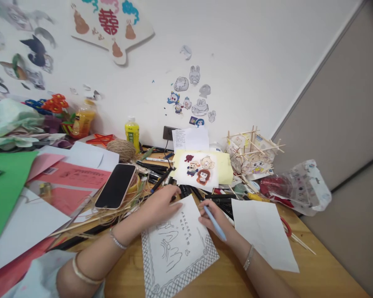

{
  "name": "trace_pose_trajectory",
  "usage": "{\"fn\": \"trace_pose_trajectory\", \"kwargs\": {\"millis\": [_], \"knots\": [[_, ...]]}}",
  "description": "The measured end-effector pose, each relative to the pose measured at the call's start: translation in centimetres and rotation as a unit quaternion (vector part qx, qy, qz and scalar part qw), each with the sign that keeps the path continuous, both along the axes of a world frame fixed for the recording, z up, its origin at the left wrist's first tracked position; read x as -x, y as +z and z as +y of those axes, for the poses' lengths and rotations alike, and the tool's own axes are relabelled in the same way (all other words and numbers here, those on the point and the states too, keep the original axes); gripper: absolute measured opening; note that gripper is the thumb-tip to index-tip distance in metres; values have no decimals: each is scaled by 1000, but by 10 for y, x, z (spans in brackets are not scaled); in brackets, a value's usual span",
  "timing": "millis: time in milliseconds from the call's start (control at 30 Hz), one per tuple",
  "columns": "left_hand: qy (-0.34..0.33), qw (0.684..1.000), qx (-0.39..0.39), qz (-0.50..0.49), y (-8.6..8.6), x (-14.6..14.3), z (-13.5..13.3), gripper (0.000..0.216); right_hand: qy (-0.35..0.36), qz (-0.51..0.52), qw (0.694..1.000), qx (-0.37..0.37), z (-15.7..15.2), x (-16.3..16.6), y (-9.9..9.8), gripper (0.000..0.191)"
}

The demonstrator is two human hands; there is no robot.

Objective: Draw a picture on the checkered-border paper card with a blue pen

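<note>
A sheet of paper (180, 256) with a line drawing, a column of written characters and a criss-cross patterned border lies at a slant on the table before me. My left hand (163, 203) rests at the upper left of this sheet, thumb and fingers apart, holding nothing that shows. Wrapped round a light blue pen (216, 225), my right hand (216, 219) is at the sheet's upper right edge. The pen's tip is hard to make out. Just beyond the hands, a white sheet with coloured cartoon figures (199, 169) lies on yellow paper (225, 167).
A blank white sheet (264, 236) lies right of my right arm, partly over red-handled scissors (286, 227). Left are a phone (116, 186), twine (121, 150) and coloured papers (9, 182). Behind stand a yellow-green bottle (132, 134), scattered black pens (153, 167) and a stick frame (251, 151).
</note>
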State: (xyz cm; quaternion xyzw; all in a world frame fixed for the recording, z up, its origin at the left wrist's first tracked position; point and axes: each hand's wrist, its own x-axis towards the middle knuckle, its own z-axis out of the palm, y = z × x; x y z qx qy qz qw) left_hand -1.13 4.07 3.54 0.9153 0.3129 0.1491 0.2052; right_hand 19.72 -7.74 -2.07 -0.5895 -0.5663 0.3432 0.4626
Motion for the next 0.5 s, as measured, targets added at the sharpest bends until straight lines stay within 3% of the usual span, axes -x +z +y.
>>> {"fn": "trace_pose_trajectory", "kwargs": {"millis": [100,200,367,433,500], "knots": [[-69,993,-100,13,-6,-8,-15,19,30,-26,999,3,-3,7,1,25],[-124,983,-101,92,-16,-14,-29,15,-9,-100,994,-40,-6,10,7,18],[-139,978,-95,122,-27,-17,-39,17,-73,-117,979,-150,-10,9,13,20],[-136,979,-90,123,-28,-17,-40,18,-58,-78,987,-126,-11,10,11,21],[-122,980,-88,129,-30,-19,-41,19,-45,-20,997,-51,-11,12,5,25]]}}
